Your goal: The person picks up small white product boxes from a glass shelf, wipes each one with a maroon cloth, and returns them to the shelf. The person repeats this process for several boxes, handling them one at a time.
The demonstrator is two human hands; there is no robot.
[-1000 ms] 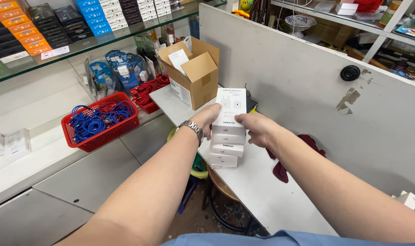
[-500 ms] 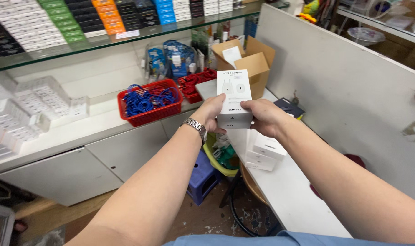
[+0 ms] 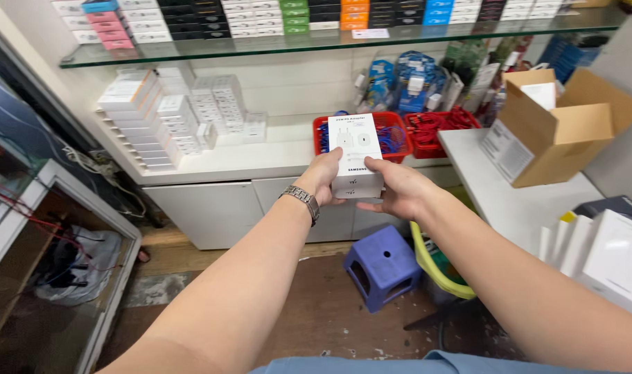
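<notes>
Both my hands hold a small stack of white boxes (image 3: 356, 154) in front of me, above the floor. My left hand (image 3: 324, 178), with a metal watch on its wrist, grips the stack's left side. My right hand (image 3: 397, 191) supports its right side and bottom. The top box shows a printed picture of a white adapter. Beyond the stack runs a white counter (image 3: 260, 156) with piles of similar white boxes (image 3: 167, 118) at its left.
Two red baskets (image 3: 399, 131) of blue and red cables stand on the counter behind the stack. An open cardboard box (image 3: 558, 128) sits on a white table at the right, with more white boxes (image 3: 607, 256) near its front. A purple stool (image 3: 382, 266) stands on the floor below.
I have turned left, carrying the stack of white boxes away from the right-hand table toward the white counter. Both hands keep their grip.
</notes>
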